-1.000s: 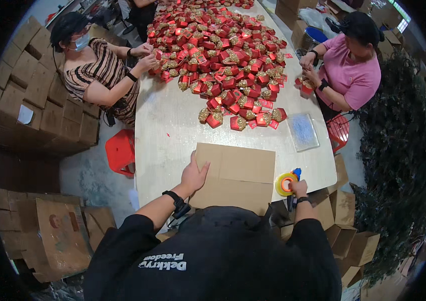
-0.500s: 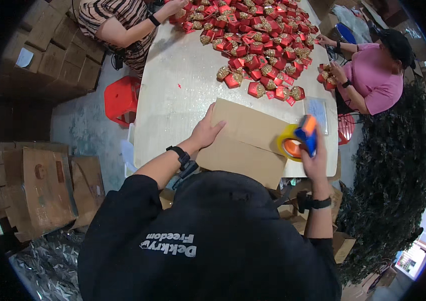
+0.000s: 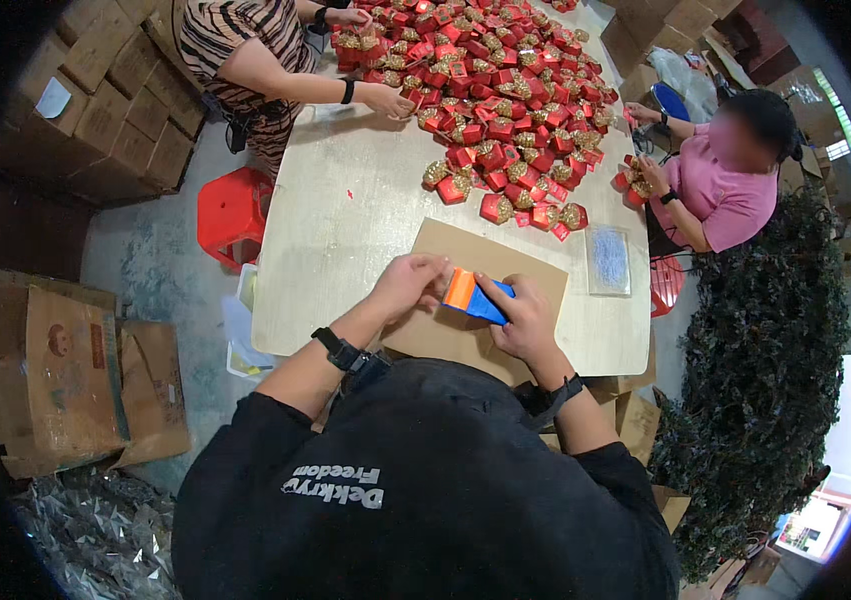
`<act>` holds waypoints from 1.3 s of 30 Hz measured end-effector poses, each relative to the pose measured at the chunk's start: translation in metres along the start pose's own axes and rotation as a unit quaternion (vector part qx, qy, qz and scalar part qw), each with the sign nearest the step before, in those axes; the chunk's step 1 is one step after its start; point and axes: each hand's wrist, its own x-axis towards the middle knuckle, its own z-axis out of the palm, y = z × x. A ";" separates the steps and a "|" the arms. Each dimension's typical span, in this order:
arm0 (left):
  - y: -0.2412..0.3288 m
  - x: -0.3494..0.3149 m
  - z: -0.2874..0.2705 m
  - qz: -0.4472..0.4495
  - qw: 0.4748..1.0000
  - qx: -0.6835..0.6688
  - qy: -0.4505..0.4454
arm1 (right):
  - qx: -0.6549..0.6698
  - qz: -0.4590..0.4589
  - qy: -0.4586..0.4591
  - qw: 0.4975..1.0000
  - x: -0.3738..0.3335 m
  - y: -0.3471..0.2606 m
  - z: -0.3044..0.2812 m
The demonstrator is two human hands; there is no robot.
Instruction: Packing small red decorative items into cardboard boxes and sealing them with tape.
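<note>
A blue and orange tape dispenser (image 3: 477, 297) is gripped in my right hand (image 3: 528, 320), low over a brown cardboard box (image 3: 505, 255) at the table's near edge. The orange head of the dispenser points left, toward my left hand (image 3: 412, 286). There my fingers are drawn together beside the head, over the left part of the box. Whether they pinch the tape's end is too fine to make out. The tape roll is hidden beneath the dispenser and my right hand.
A large pile of red and gold boxes (image 3: 505, 90) covers the table's (image 3: 345, 200) far half. One person (image 3: 245, 60) works at the left, another (image 3: 730, 180) at the right. A clear flat case (image 3: 609, 260) lies right of the cardboard. A red stool (image 3: 229, 215) stands left.
My right hand has brought the tape dispenser left from the box's right side to its middle. My left hand has left the box's edge and closed its fingers near the dispenser's head.
</note>
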 end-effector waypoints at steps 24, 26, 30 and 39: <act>-0.095 0.049 -0.099 0.007 0.972 -0.042 0.232 | -0.162 0.013 -0.271 0.949 0.051 -0.031 0.005; -0.111 0.057 -0.068 -0.006 0.978 -0.060 0.200 | -0.198 0.034 -0.280 0.939 0.057 -0.032 0.018; -0.141 0.079 -0.088 0.020 0.937 0.195 0.290 | -0.189 0.039 -0.290 0.937 0.056 -0.034 0.014; -0.061 0.025 0.001 0.094 0.875 0.378 0.288 | 0.038 0.098 -0.291 0.951 0.034 0.001 -0.053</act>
